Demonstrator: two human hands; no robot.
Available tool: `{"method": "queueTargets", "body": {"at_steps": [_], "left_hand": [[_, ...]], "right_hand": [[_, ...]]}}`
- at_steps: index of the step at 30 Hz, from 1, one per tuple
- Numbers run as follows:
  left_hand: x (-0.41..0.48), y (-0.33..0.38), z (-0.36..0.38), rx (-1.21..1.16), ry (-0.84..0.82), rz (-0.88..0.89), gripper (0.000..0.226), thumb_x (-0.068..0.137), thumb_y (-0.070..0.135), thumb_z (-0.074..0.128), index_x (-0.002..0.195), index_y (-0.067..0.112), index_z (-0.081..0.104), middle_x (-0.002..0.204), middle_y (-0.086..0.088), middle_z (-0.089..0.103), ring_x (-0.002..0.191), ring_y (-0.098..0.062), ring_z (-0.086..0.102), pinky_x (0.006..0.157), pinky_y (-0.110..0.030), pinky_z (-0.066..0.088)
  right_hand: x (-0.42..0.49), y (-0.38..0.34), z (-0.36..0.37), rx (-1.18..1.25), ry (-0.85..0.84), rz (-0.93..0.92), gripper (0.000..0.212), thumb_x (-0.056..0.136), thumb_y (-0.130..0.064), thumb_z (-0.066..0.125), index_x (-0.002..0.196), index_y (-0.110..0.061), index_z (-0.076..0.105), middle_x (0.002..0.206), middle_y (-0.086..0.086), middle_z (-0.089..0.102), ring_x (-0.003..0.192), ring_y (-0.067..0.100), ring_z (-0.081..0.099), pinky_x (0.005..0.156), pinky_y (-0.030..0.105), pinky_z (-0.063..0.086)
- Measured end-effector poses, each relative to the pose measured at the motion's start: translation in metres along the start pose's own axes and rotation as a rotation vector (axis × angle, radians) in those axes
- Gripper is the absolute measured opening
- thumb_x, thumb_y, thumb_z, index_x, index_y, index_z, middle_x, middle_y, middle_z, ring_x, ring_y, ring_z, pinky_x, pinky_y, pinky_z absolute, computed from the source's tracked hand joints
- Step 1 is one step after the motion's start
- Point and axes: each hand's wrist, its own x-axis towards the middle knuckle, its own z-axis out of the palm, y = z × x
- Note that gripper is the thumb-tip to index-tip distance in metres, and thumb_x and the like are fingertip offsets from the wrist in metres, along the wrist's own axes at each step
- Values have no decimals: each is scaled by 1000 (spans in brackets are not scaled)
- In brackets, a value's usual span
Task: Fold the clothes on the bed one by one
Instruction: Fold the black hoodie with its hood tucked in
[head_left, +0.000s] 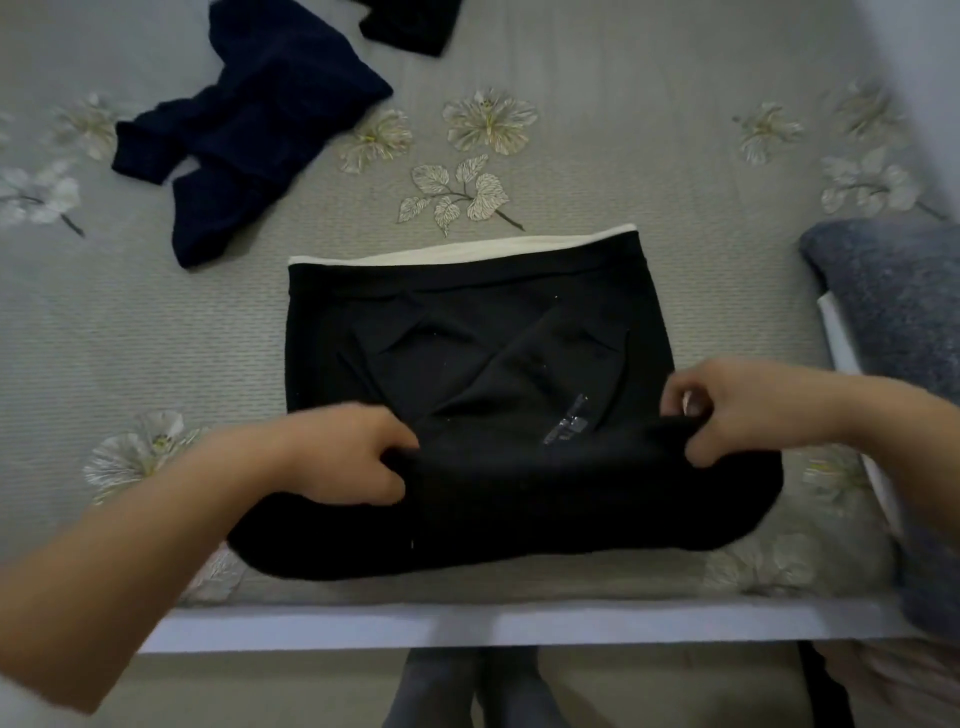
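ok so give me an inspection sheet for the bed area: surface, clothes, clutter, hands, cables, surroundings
surface: grey bedspread with a pale flower print; white bed edge along the near side
job's things: black garment lies flat in front of the person, its near part lifted into a fold, a cream strip showing along its far edge; navy garment crumpled at far left; dark garment cut off by the top of the view
clutter: grey bundle at right, pillow or blanket, cannot tell
grippers: left hand and right hand each grip the raised fold
cables: nothing seen
surroundings: floor and feet below the bed edge
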Motion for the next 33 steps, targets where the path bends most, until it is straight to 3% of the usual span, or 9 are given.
{"method": "queueTargets", "body": {"at_steps": [5,7,9,11,15,18,23,29,33], "left_hand": [[15,-25,-28,187,371,-86,28,91,37,47,118,30,45,89,7,56,83,-18,56,70,-33,42],[24,-31,-28,243,507,-93,20,93,34,42,111,24,42,91,5,59,82,-20,57,67,-32,35],[33,-34,-27,266,593,-85,16,95,32,40,108,22,42,97,4,61,87,-20,60,69,-32,33],[44,-37,-29,275,620,-82,16,95,30,38,108,23,42,100,5,60,89,-19,60,72,-31,34],[71,-41,-49,392,592,-176,25,93,22,41,118,20,39,107,1,57,105,-21,56,105,-51,31],[94,-44,-70,485,645,-269,32,88,13,46,119,19,40,107,-4,55,109,-25,52,106,-71,10],[131,-58,-94,548,776,-272,26,86,9,45,111,17,45,94,-5,54,105,-26,50,108,-66,-6],[177,-75,-99,513,763,-281,28,85,9,48,112,15,47,98,-7,59,113,-30,43,108,-61,-5],[192,-66,-84,295,833,-278,46,90,20,50,134,16,37,136,-13,43,135,-29,26,112,-60,0]], "right_hand": [[23,12,-18,755,597,-93,37,56,-15,88,85,-22,66,74,-8,72,64,-2,66,55,9,47],[34,12,-6,1175,559,-69,42,57,-17,83,95,-18,65,86,0,75,74,9,71,58,17,53],[42,10,6,1292,384,41,44,61,-21,79,101,-10,67,91,9,75,76,18,72,57,20,54],[53,12,14,1203,368,111,36,68,-17,78,100,-6,69,87,10,75,75,21,72,58,22,54],[83,13,4,1023,752,81,17,83,-20,72,97,-13,69,87,2,72,76,14,67,68,24,50],[110,6,-13,743,907,27,10,91,-24,62,98,-17,65,81,-9,65,73,6,60,64,18,45],[159,3,-28,441,1056,60,24,98,-29,48,112,-13,59,85,-5,55,81,17,52,72,28,34],[213,8,-28,308,971,207,32,100,-33,43,117,-7,52,100,18,63,93,36,58,70,31,30],[220,3,-27,425,883,303,56,96,-35,49,141,-6,32,134,18,50,121,36,47,91,37,37]]}}
